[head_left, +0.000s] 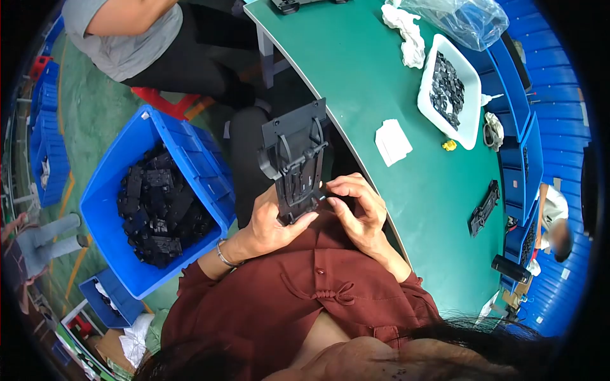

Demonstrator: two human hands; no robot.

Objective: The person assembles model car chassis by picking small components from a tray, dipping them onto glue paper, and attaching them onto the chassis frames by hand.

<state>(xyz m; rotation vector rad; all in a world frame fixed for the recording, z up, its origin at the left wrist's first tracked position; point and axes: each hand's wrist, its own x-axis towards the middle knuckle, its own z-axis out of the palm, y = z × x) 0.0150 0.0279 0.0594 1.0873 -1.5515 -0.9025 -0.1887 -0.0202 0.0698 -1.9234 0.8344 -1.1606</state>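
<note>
My left hand point(270, 222) grips the lower end of a black plastic housing point(297, 159), thumb across its near edge. The housing is tilted up in front of my chest, and raised ribs and a curved bracket show on its face. My right hand point(359, 213) is at the housing's lower right edge, thumb and index finger pinched together. A small light-tipped bit shows by those fingertips, too small to name. Whether it belongs to the housing, I cannot tell.
To the left stands a blue bin point(121, 267) full of black plastic parts. On the green table point(438, 254) are a white tray point(471, 120) of small black pieces, white cards point(393, 142), another black part point(485, 208) and a plastic bag point(467, 22). A person point(152, 44) sits at upper left.
</note>
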